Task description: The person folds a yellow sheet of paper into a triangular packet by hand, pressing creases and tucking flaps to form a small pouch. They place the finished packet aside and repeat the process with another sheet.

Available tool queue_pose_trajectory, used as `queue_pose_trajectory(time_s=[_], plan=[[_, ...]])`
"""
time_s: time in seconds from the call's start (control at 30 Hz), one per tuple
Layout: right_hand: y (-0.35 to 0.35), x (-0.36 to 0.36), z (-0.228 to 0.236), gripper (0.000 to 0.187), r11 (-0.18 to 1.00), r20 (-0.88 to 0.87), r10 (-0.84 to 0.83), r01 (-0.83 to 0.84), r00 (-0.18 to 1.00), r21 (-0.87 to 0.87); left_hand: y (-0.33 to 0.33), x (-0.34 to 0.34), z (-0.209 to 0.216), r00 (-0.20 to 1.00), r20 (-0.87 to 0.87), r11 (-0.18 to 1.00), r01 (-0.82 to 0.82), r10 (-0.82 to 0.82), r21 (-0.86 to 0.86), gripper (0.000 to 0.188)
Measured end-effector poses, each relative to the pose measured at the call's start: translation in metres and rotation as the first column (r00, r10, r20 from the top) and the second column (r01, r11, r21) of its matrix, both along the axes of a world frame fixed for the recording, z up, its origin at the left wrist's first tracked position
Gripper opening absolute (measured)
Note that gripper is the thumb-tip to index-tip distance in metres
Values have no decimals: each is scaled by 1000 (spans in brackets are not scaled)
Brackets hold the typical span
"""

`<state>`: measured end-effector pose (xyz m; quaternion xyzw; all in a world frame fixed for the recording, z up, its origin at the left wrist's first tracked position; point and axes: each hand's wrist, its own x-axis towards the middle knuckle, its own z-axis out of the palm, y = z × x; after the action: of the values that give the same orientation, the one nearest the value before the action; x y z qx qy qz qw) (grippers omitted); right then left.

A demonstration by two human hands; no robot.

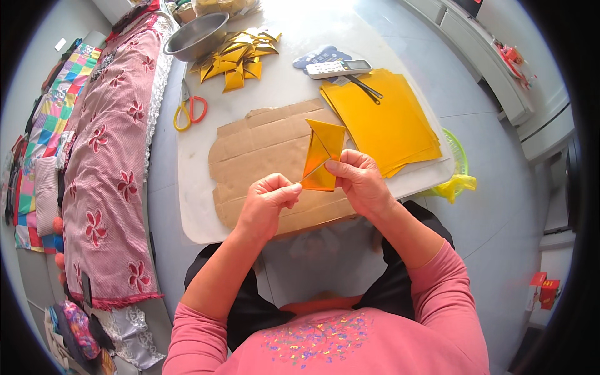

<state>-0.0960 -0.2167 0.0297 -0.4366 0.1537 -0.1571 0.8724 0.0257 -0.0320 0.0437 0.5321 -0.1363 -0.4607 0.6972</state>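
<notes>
The left hand (273,195) pinches a lower corner of the folded gold paper (322,150) tight, the right hand (362,182) its side, seemingly for tautness.

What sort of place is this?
Probably a living room at home: there's a long seat or bed under a pink flowered cover, a remote control, and a low white cabinet across the floor.

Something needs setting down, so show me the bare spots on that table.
Tabletop shows bare between the folded gold pieces and the white remote, and in the left strip between the scissors and the cardboard. Crowded: the right side, under the yellow sheets; the far left, around the metal bowl.
</notes>
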Motion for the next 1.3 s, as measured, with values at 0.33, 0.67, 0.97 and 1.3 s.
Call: queue_pose_trajectory(time_s=[0.33,0.67,0.97,1.3], plan=[[-2,-5,14,13,953,-190,190,-227,963,-202,-15,-7,4,980,-67,982,188,-189,-19,29],[3,-8,22,25,944,-173,127,-172,977,-281,-34,-12,2,987,-159,994,-6,-12,-113,23],[4,-25,22,14,947,-126,-92,48,988,-317,-56,-21,-4,959,-283,973,-77,13,-216,20],[5,-48,33,14,907,-133,-227,160,965,-390,-74,-29,-11,954,-299,980,-30,-31,-196,20]])
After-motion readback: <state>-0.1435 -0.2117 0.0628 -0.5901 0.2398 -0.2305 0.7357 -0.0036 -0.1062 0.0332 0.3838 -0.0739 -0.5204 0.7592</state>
